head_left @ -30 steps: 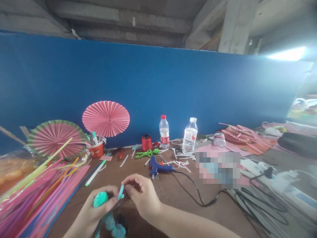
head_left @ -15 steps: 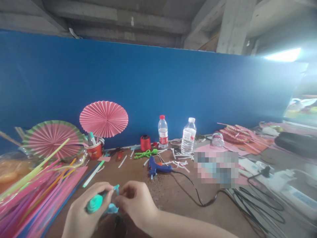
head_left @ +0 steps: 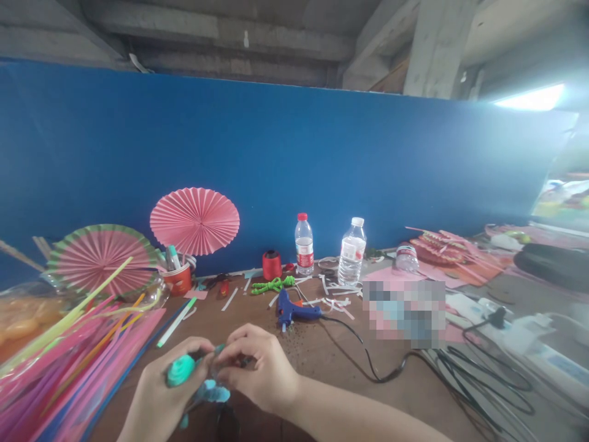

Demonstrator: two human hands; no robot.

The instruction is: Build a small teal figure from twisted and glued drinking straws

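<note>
My left hand (head_left: 168, 383) is closed around a teal spiral coil (head_left: 181, 370), which shows between thumb and fingers. Its thumb and forefinger meet the fingertips of my right hand (head_left: 257, 368), which is closed in a pinch. A bit of teal strip (head_left: 219, 348) shows where the fingertips come together; most of it is hidden by the fingers. Just below them is a light blue, fuzzy-looking piece (head_left: 214, 391), partly covered by my left hand. A blue glue gun (head_left: 294, 310) lies on the table beyond my hands.
Colourful strips (head_left: 87, 368) in plastic lie at left. Behind stand pleated paper fans (head_left: 196, 221), an orange cup (head_left: 178, 281) of pens, a red spool (head_left: 272, 266) and two water bottles (head_left: 352, 255). Green cord (head_left: 273, 285), paper scraps, a black cable (head_left: 363, 353) and a power strip (head_left: 543, 362) surround.
My right hand has moved slightly up and closer to my left fingertips, covering more of the teal strip. More of the light blue piece shows below. My left hand has shifted slightly right.
</note>
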